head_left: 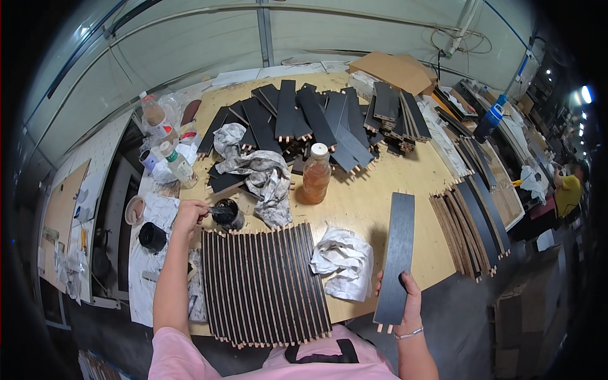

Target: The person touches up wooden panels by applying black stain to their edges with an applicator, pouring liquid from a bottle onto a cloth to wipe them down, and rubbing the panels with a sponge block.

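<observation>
My left hand [189, 217] is closed on a small dark brush [218, 210], whose end is at the mouth of a cup of black paint [230, 218]. My right hand [410, 296] grips the lower end of a black wooden board [397, 247], held upright with light dowels sticking out below. Between my arms lies a row of black boards [263, 285], packed side by side on edge, dowels at both ends. A crumpled white cloth [343, 259] rests beside that row. Beyond it stands a bottle of amber liquid [316, 174] with a white cap.
A loose pile of black boards [297, 117] covers the far table. Stained rags [263, 180] lie before it. More boards [472, 221] are stacked at the right edge. At left are a second black cup [152, 236] and bottles [178, 166]. A person in yellow [568, 193] is far right.
</observation>
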`<control>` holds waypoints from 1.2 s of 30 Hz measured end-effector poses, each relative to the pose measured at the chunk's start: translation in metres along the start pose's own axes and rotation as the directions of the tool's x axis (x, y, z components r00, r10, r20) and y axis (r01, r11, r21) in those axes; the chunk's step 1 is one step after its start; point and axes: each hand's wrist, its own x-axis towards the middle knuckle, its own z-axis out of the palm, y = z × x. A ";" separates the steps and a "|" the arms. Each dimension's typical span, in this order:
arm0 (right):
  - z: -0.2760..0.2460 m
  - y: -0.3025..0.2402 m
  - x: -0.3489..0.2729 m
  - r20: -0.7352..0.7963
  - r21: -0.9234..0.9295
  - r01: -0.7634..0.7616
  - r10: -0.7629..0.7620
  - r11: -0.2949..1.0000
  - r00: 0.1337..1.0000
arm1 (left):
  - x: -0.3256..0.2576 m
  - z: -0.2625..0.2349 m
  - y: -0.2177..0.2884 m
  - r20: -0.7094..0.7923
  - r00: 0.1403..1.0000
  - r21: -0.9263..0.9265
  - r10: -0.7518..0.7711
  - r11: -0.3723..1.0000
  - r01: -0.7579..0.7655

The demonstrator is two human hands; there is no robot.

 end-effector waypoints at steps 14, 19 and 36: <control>0.033 -0.031 -0.004 0.089 0.218 0.107 -0.129 0.970 0.988 | -0.199 0.137 0.070 0.515 0.843 -0.579 0.153 0.787 0.211; 0.052 -0.041 -0.019 0.124 0.227 0.124 -0.155 0.966 0.980 | -0.294 0.209 0.075 0.691 0.669 -0.560 0.275 0.789 0.253; 0.067 -0.061 -0.057 0.073 0.231 0.187 -0.209 0.955 0.975 | -0.345 0.238 0.096 0.455 0.402 -0.236 0.795 0.543 -0.806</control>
